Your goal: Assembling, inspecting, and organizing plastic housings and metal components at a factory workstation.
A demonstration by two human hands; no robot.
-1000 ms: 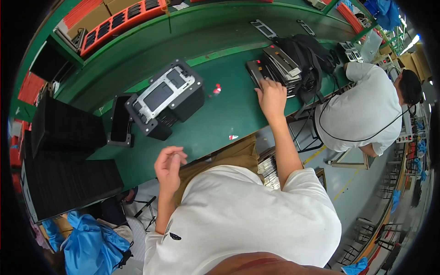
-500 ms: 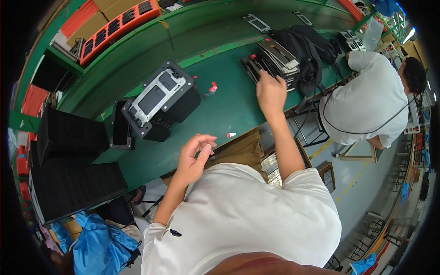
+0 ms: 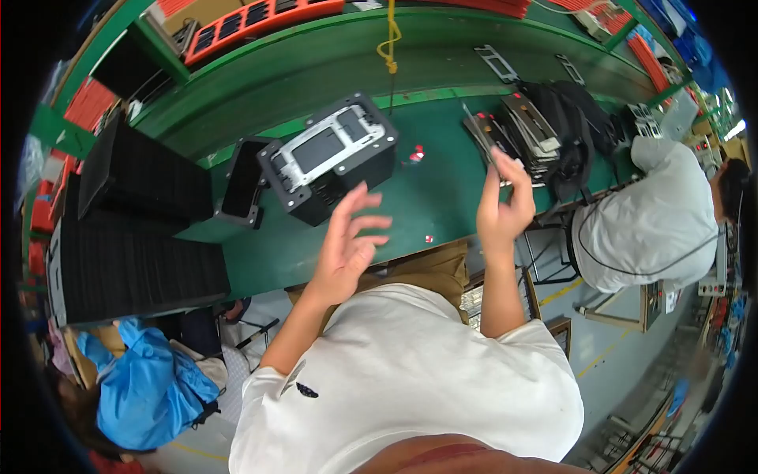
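Note:
My right hand pinches a thin, flat dark plate, seen almost edge-on, beside a stack of dark plates that carry red tabs. Over the near side of the green bench, my left hand has its fingers spread and holds nothing. Closest to it is a pile of black frames, on top of which lies a silver-white metal frame with rectangular openings. Another black frame lies to the left of this pile.
Red scraps lie on the bench. Tall stacks of black sheets stand at left. A black bag sits right of the plates, near a seated co-worker. A yellow cord hangs at the back.
My right hand has drawn back from the plate stack, lifting a thin plate. My left hand has risen toward the black frames, and its fingers have spread. The view has shifted.

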